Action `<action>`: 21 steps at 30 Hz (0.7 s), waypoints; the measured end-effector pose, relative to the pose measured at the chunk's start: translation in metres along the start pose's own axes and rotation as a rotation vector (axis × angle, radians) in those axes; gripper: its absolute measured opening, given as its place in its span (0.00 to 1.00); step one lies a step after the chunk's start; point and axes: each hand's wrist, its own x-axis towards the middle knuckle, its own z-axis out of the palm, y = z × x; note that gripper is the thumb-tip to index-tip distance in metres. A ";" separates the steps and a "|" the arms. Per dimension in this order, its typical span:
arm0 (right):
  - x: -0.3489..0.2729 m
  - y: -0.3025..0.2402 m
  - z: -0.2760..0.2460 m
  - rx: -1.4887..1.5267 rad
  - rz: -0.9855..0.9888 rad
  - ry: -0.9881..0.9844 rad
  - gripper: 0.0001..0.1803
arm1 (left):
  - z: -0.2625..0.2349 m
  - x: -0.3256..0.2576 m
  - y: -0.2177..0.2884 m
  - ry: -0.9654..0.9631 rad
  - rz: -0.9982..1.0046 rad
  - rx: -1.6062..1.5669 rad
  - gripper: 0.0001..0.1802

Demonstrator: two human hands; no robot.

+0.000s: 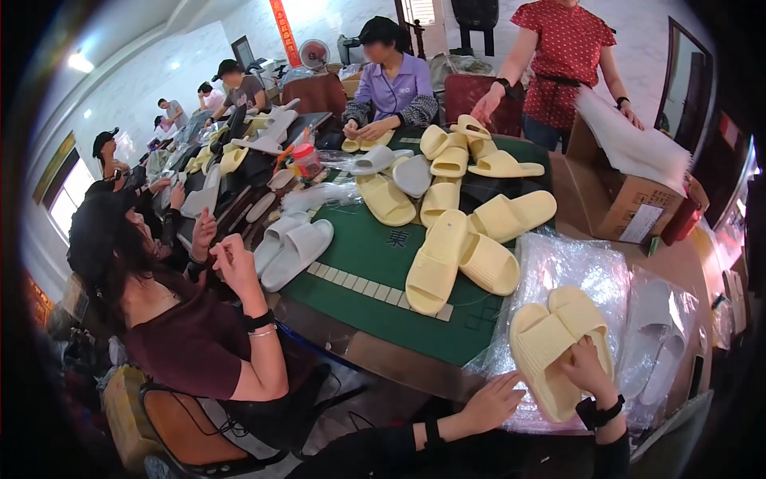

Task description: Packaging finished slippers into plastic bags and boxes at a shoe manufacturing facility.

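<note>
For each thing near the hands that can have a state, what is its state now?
Pair of yellow slippers: stacked together, lying on the clear plastic bags.
Right hand: gripping the pair's edge.
Left hand: open, resting on the clear plastic bags, beside the pair.
Cardboard box: open, white sheets sticking out.
Loose yellow slippers: unbagged, scattered on the green table mat.

A footwear packing workshop: yellow slippers (447, 255) heaped on green table (359, 255), clear bags (558, 263), cardboard box (618, 199), seated workers (199, 319)

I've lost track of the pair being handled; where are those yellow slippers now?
In the head view, lower right: the yellow slippers lie stacked on clear plastic bags, under the right hand, the left hand just beside.
</note>
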 end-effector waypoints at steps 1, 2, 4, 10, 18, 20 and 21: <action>0.001 -0.002 -0.002 0.114 -0.056 0.059 0.22 | 0.001 0.000 0.001 -0.039 0.003 0.031 0.18; -0.004 -0.002 -0.004 0.113 -0.061 0.060 0.22 | 0.000 0.003 0.001 -0.077 0.010 0.060 0.19; -0.017 0.002 -0.004 0.408 0.079 0.235 0.23 | 0.007 0.001 -0.003 -0.126 0.076 0.179 0.26; -0.093 -0.036 -0.037 0.938 0.150 0.115 0.24 | 0.021 0.005 -0.009 -0.164 0.074 0.257 0.27; -0.177 -0.039 -0.035 0.948 0.232 -0.399 0.38 | 0.002 0.032 -0.008 -0.244 0.122 0.255 0.36; -0.183 -0.043 -0.034 0.938 0.194 -0.484 0.44 | -0.022 0.048 -0.002 -0.430 -0.038 0.005 0.37; -0.187 -0.042 -0.032 1.053 0.226 -0.520 0.45 | -0.019 0.046 -0.008 -0.319 0.038 0.018 0.35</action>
